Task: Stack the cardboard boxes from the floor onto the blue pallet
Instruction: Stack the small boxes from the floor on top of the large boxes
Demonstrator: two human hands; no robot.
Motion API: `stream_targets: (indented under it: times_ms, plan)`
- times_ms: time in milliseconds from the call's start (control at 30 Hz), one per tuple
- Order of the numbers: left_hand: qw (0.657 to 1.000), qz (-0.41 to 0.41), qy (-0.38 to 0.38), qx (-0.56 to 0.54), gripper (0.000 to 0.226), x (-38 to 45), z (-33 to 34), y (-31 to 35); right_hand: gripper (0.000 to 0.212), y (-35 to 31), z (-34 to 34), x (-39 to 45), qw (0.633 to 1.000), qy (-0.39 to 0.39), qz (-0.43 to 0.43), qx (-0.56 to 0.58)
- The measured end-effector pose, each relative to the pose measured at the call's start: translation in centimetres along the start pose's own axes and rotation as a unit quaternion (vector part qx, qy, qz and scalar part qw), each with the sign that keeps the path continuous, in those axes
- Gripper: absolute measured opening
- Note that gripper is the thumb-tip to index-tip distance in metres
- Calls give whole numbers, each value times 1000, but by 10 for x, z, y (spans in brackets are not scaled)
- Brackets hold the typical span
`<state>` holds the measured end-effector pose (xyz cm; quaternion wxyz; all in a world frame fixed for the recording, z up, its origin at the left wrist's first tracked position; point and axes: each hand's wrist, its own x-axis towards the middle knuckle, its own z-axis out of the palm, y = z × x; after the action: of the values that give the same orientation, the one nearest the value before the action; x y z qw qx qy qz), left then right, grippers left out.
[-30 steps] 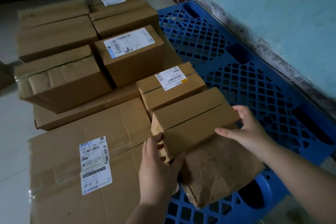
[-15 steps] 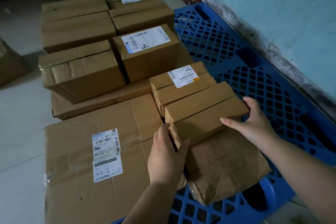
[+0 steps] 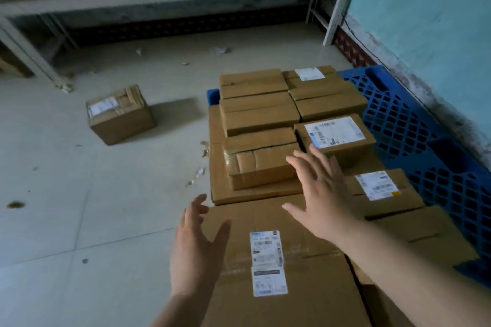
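Both hands empty, fingers spread wide: left hand (image 3: 195, 244) over the near-left edge of the large labelled box (image 3: 279, 268), right hand (image 3: 320, 194) above the stack's middle. Blue pallet (image 3: 414, 141) against the teal wall, its left part covered in cardboard boxes, lattice bare on the right. One taped box (image 3: 121, 114) sits alone on the floor, well apart to the left. Likely step: fetch it. Advice: walk over, grip opposite sides low, lift level, set it on bare lattice or squarely atop a flat box, edges aligned.
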<state>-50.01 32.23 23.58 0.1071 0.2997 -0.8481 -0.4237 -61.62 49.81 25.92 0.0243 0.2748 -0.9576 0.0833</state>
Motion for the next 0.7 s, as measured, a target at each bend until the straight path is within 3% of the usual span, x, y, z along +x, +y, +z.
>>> stream_targets:
  times_ms: [167,400,567,700]
  plan:
    - [998,-33,43,-34,42,61,-97,-50,79,-115,4,66,985,-70,8,156]
    - [993,-73,47,-78,50,166,-221,-112,80,-242,34,169,933,-138,84,322]
    - [987,-112,50,-105,44,223,-260,-150,76,-295,65,231,879,-130,165,429]
    - [980,-147,45,-125,41,258,-272,-175,77,-314,91,268,860,-148,194,449]
